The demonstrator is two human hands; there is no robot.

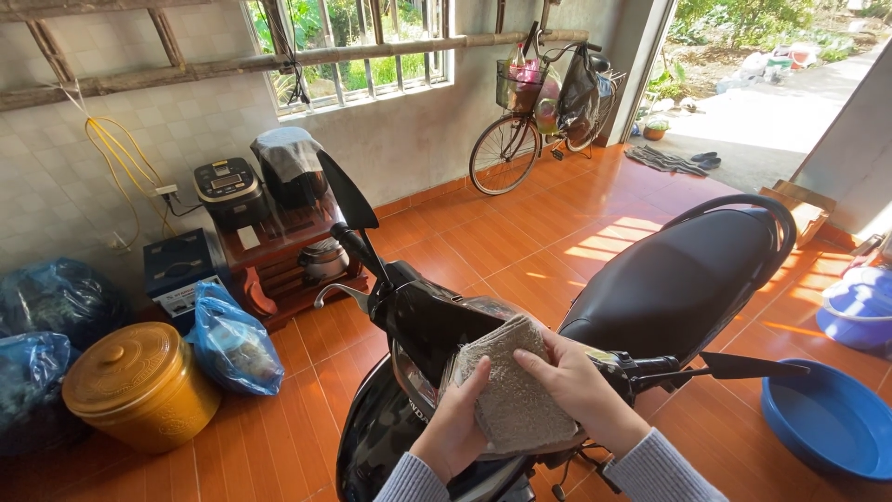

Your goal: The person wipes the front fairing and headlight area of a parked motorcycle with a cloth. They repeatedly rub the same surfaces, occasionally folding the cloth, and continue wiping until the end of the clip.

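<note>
A black motorbike (678,279) stands in front of me, its handlebars and dashboard right below my hands. I press a grey-brown cloth (511,390) flat against the dashboard area. My left hand (457,426) grips the cloth's left edge with the thumb on top. My right hand (581,389) lies on the cloth's right side, fingers over its upper edge. The left mirror (348,191) sticks up on its stalk; the right mirror (753,366) points out to the right. The dashboard itself is mostly hidden under the cloth.
A blue basin (827,423) and a light blue bucket (859,311) sit on the orange tiled floor at right. At left are a golden lidded pot (139,386), blue plastic bags (232,344) and a low wooden stand (283,256) with cookers. A bicycle (544,112) leans by the open doorway.
</note>
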